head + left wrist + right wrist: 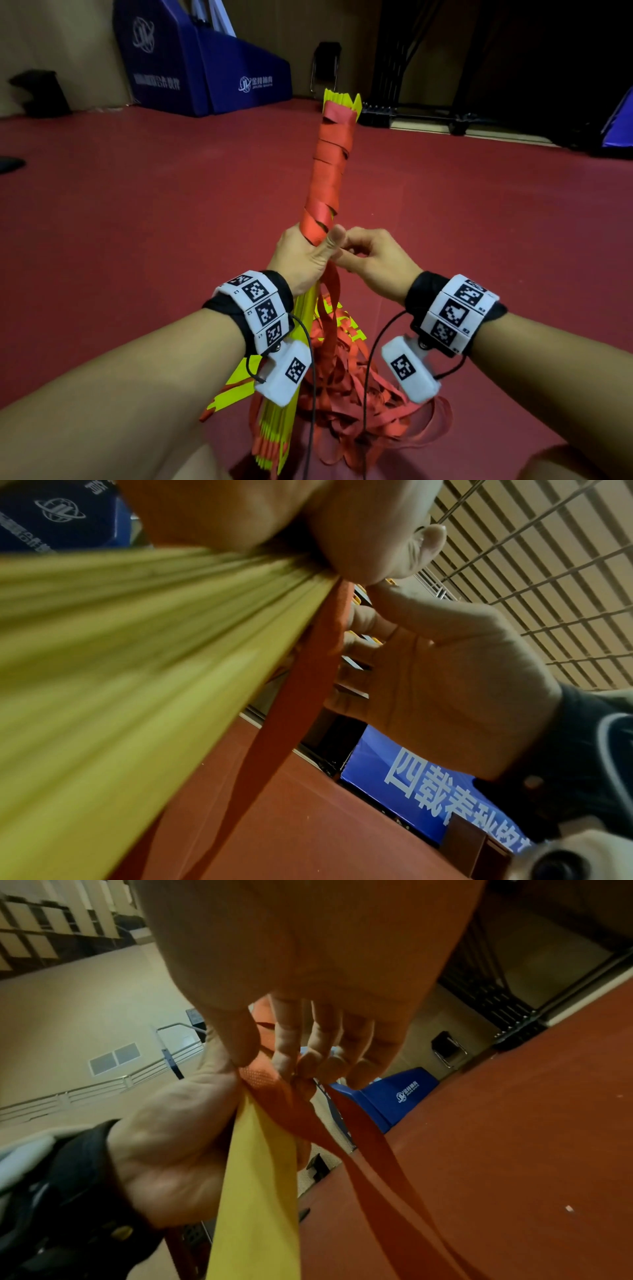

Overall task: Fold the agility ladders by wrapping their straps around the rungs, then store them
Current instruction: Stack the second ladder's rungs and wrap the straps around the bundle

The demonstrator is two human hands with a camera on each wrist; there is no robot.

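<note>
Head view shows a bundle of yellow rungs point(310, 305) held upright over the red floor point(137, 212), its top end pointing away toward the blue padded mats point(205, 68) at the far wall. Above the left hand point(301, 260) the bundle is bound in overlapping, slightly uneven spiral turns of flat red strap point(330, 171), and only the notched yellow tips point(342, 97) stick out past the last turn. Below the left hand the rungs are bare yellow, stacked flat against each other, with red marks near their lower ends. A loose tangle of unwound strap point(359, 394) hangs and pools on the floor just beside the lower part of the bundle.

The left hand wraps its fingers around the bundle at the bottom edge of the wrapped section, thumb lying up along the red strap. The right hand point(373, 260) sits just beside the left hand, touching its thumb, fingers curled inward. From the right wrist view the right thumb point(236, 1042) and fingers point(284, 1042) pinch a woven red strap point(274, 1085) against the yellow rungs point(260, 1177), and two lengths of it trail down from there. From the left wrist view the rungs point(137, 669) fill the frame as a blurred yellow mass, with a strap point(308, 674) running along their edge.
</note>
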